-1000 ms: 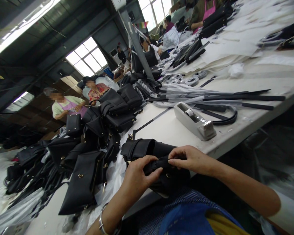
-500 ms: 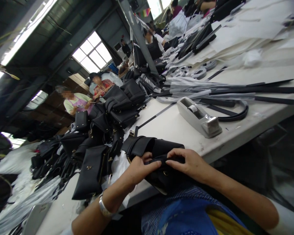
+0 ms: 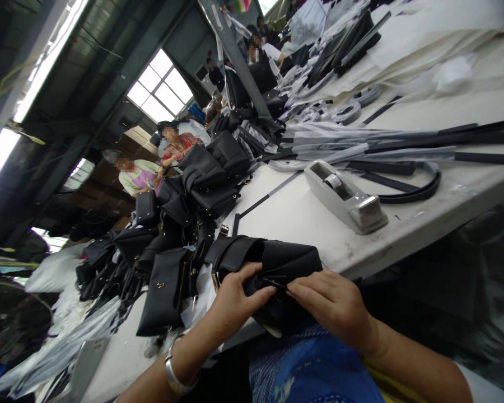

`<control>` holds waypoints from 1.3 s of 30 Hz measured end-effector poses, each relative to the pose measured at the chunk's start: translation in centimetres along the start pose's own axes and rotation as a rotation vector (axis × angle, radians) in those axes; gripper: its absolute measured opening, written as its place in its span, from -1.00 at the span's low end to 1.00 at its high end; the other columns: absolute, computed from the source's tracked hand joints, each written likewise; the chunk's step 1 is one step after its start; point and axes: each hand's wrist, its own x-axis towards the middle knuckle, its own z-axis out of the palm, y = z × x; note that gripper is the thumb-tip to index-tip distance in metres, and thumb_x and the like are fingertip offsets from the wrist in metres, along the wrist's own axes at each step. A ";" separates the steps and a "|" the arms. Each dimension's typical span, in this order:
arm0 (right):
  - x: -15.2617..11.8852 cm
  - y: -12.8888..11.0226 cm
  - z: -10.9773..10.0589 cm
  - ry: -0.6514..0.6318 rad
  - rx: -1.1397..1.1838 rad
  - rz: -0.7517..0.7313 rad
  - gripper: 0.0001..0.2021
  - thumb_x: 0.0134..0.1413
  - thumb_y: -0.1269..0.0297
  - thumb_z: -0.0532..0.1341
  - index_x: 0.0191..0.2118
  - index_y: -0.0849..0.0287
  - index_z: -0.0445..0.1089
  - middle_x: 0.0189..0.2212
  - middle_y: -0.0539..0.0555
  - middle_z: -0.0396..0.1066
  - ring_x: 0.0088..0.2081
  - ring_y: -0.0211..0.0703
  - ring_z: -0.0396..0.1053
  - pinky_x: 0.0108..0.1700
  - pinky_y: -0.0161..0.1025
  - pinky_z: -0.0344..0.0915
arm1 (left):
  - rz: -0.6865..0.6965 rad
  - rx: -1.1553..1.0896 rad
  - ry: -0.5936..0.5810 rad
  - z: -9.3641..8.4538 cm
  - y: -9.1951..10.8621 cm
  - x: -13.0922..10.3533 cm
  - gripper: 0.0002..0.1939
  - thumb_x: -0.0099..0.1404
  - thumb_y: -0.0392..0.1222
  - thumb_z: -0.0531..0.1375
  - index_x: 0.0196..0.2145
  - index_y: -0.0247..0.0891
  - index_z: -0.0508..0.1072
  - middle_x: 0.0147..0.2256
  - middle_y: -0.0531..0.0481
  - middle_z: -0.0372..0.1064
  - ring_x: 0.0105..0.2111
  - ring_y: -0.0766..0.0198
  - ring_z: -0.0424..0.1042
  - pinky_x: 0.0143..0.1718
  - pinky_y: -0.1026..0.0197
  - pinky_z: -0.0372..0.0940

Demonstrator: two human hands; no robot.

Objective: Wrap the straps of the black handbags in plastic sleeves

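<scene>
Head view — left hand (image 3: 236,294) half-closed, right hand (image 3: 336,303) pinching, both gripping black bag (image 3: 293,257) at table edge (image 3: 407,244) — clear of tape dispenser (image 3: 340,206).

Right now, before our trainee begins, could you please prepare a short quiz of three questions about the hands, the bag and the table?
1. True or false: the left hand and the right hand both touch the black bag.
2. Fill in: the silver bracelet is on the person's ____ wrist.
3. Choose: on the table, just beyond the right hand, stands a grey
A) cup
B) tape dispenser
C) kettle

Key: 1 true; 2 left; 3 B.
</scene>
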 end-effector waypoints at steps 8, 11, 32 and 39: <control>1.0 -0.9 0.2 -0.010 0.069 0.033 -0.83 0.33 0.46 0.14 -0.06 0.19 0.44 -0.25 0.12 0.55 -0.32 -0.11 0.46 -0.26 -0.17 0.30 | -0.035 0.075 0.073 0.1 -0.8 -0.1 -0.56 0.15 -0.15 0.37 0.00 -0.29 0.54 -0.06 -0.10 0.56 -0.03 0.04 0.52 0.05 0.08 0.39; 1.8 -1.1 0.5 0.009 0.258 0.332 -0.90 0.30 0.40 0.20 -0.18 0.13 0.47 -0.32 0.06 0.51 -0.29 -0.14 0.45 -0.23 -0.23 0.33 | -0.048 0.073 0.062 -0.1 -0.9 -0.2 -0.51 0.16 -0.08 0.37 0.03 -0.32 0.53 -0.04 -0.13 0.55 -0.01 0.01 0.51 0.09 0.05 0.37; 5.2 -2.1 -0.7 -0.280 0.444 0.787 -0.87 0.13 0.16 0.28 -0.33 0.07 0.53 -0.41 -0.02 0.56 -0.35 -0.09 0.48 -0.28 -0.24 0.31 | -0.100 -0.109 0.021 -1.5 -0.7 -0.5 -0.57 0.11 -0.09 0.40 -0.04 -0.21 0.59 -0.18 0.01 0.61 -0.15 0.07 0.56 0.01 0.10 0.38; 5.4 -2.4 -0.3 -0.320 0.535 0.847 -0.81 0.10 0.13 0.28 -0.35 0.14 0.52 -0.44 0.01 0.54 -0.39 -0.12 0.45 -0.35 -0.27 0.29 | -0.183 -0.329 -0.039 -1.6 -0.9 -0.9 -0.55 0.12 -0.11 0.35 -0.04 -0.32 0.57 -0.12 -0.05 0.59 -0.07 0.02 0.54 -0.01 0.06 0.40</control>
